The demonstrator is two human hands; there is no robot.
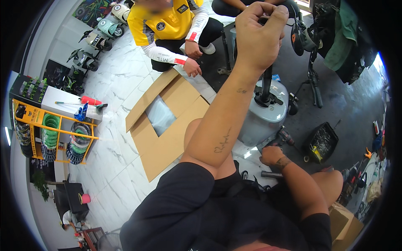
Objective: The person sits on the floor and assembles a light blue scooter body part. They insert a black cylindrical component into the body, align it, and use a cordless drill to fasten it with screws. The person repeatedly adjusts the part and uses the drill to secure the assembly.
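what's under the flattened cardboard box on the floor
White marble floor tiles show around the cardboard box, and a pale clear plastic sheet shows through its square opening. Anything else beneath the cardboard is covered and cannot be seen.

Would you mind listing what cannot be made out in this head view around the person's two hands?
- What the left hand grips at the top of the black upright post: its curled fingers cover it.
- What the right hand holds beside the grey rounded scooter body: hidden by the hand itself.
- Contents of the black open tray: too small.
- The right edge: dark, bent by the fisheye.
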